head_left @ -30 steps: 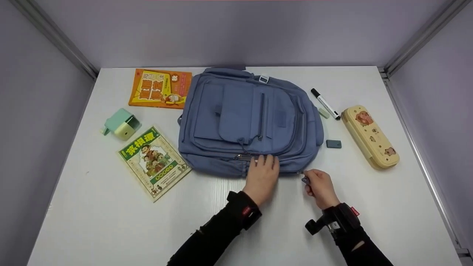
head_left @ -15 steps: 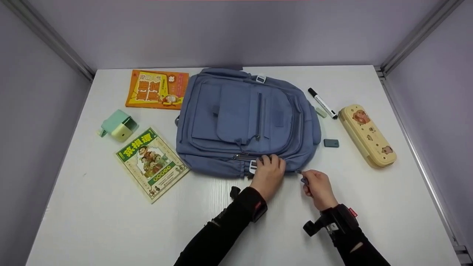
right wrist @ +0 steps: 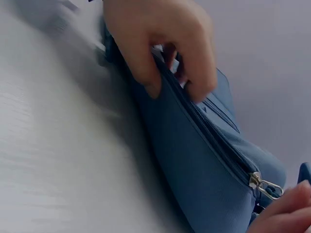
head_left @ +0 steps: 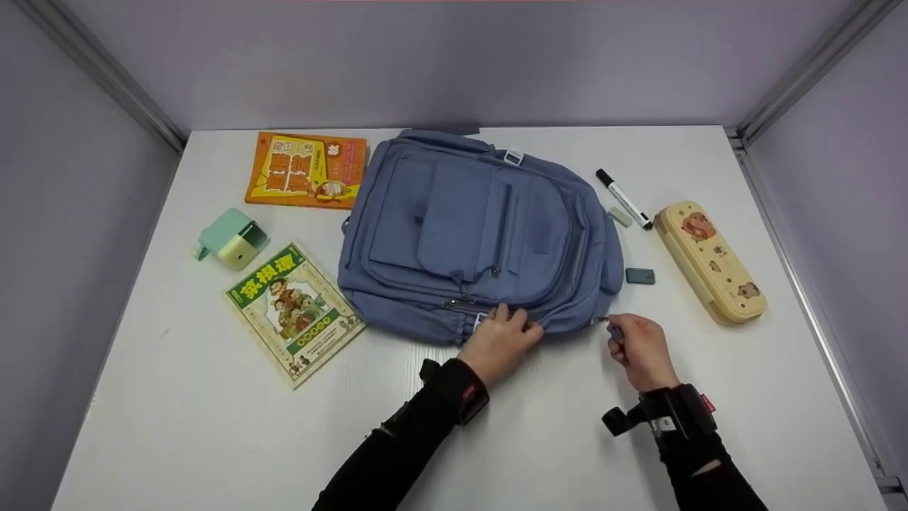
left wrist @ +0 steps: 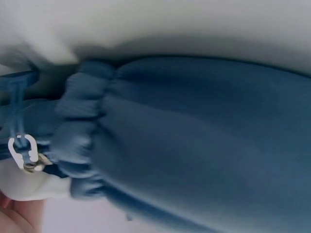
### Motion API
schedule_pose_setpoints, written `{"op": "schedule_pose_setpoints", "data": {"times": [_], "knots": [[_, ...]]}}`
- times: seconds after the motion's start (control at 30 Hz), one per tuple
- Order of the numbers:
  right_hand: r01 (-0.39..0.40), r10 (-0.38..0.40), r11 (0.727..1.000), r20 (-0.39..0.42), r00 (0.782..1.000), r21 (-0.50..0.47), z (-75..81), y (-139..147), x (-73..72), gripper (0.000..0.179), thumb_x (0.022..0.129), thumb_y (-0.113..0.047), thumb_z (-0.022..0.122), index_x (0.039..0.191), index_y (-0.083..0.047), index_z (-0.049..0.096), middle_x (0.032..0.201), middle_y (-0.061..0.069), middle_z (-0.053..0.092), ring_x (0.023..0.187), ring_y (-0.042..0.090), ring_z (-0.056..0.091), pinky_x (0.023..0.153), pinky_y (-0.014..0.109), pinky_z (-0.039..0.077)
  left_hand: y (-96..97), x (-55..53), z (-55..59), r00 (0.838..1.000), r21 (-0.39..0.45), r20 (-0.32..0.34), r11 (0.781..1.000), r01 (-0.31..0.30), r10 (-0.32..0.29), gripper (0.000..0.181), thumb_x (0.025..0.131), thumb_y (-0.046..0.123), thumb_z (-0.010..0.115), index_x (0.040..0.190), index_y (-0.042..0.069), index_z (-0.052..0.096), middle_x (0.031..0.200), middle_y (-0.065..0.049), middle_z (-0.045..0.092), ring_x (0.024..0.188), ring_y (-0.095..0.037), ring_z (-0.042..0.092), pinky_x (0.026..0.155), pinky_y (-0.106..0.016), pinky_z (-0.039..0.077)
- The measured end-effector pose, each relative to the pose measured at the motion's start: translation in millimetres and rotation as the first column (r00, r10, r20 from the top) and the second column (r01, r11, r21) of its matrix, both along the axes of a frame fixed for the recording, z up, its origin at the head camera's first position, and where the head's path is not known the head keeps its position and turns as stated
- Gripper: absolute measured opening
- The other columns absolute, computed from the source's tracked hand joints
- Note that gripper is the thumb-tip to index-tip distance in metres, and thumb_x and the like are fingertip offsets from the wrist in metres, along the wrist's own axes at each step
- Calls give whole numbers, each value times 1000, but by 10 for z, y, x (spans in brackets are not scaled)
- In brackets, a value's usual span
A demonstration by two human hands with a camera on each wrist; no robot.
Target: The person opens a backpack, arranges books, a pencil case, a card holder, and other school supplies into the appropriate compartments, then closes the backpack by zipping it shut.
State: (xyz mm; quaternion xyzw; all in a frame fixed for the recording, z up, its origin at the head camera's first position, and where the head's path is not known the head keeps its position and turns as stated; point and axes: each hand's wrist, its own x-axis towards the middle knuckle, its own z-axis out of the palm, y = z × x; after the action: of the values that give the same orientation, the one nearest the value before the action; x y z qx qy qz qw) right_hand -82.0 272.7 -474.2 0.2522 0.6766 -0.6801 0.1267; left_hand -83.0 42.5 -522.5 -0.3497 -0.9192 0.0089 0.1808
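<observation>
A blue backpack [head_left: 461,213] lies flat on the white table. At its near edge my left hand [head_left: 500,344] grips the side of the bag. In the right wrist view, the left hand's thumb and fingers [right wrist: 201,85] straddle the zipper seam [right wrist: 214,141]. My right hand [head_left: 642,351] pinches a zipper pull [head_left: 614,331] at the bag's near right corner. The metal zipper slider [right wrist: 254,179] shows beside the right fingertips [right wrist: 291,208]. A gathered side pocket [left wrist: 194,131] and a white buckle [left wrist: 23,151] show in the left wrist view.
To the left lie an orange book [head_left: 305,170], a green pencil sharpener [head_left: 233,238] and a green-and-cream book [head_left: 296,312]. A marker [head_left: 624,199], a pale green eraser [head_left: 620,216], a dark green block [head_left: 640,275] and a yellow pencil case [head_left: 711,262] lie to the right.
My right hand has moved right with the zipper pull. The left hand shifted right along the bag's edge, then back left. The backpack has turned slightly, its near right corner pulled outward.
</observation>
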Motion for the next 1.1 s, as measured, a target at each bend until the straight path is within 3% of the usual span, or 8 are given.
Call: {"op": "schedule_pose_setpoints", "data": {"times": [0.13, 0.3, 0.5, 0.73, 0.93, 1.1], "knots": [[37, -37, 999, -13, 999, -18, 36, 72, -28, 40, 99, -8, 46, 60, -15, 51, 55, -8, 45, 51, 4, 45, 49, 17, 39, -106, 9, -55, 996, 83, -11, 993, 85, -85, 18, 90, 21, 65, 107, 25, 62, 95, 0, 64, 86, -19, 64, 78, -30, 60], [85, -86, 996, -23, 996, -35, 46, 118, -55, 38, 99, -7, 46, 62, -15, 52, 57, -8, 46, 51, 3, 46, 47, 16, 38, -226, -7, -91, 985, 114, -56, 979, 170, -165, 18, 88, 17, 66, 102, 28, 63, 93, 2, 64, 81, -16, 62, 72, -27, 58], [100, -102, 994, -29, 994, -42, 45, 130, -68, 37, 100, -7, 45, 65, -14, 55, 57, -9, 47, 51, 3, 46, 48, 16, 38, -408, -38, -70, 969, 159, -38, 956, 246, -243, 21, 84, 10, 66, 96, 27, 65, 92, 2, 66, 81, -16, 64, 67, -27, 57], [107, -109, 993, -31, 994, -44, 48, 85, -106, 34, 99, -7, 44, 68, -13, 56, 58, -9, 47, 52, 3, 46, 48, 16, 38, -665, -64, -75, 972, 233, -8, 945, 231, -236, 12, 86, 9, 65, 88, 21, 66, 93, 2, 71, 92, -20, 70, 93, -37, 57], [118, -120, 991, -37, 992, -57, 39, 36, -146, 36, 99, -6, 44, 65, -13, 58, 57, -9, 48, 50, 3, 46, 46, 15, 38, -871, -100, -84, 981, 278, 13, 943, 181, -192, 11, 84, 5, 65, 82, 15, 67, 94, 1, 74, 100, -23, 72, 100, -42, 54], [109, -111, 992, -28, 993, -57, 23, -6, -171, 36, 98, -6, 45, 65, -13, 57, 57, -8, 48, 50, 3, 46, 46, 15, 38, -1025, -145, -103, 988, 305, -9, 941, 148, -152, 14, 80, 1, 64, 76, 14, 67, 92, 2, 76, 100, -22, 72, 100, -43, 54]]}}
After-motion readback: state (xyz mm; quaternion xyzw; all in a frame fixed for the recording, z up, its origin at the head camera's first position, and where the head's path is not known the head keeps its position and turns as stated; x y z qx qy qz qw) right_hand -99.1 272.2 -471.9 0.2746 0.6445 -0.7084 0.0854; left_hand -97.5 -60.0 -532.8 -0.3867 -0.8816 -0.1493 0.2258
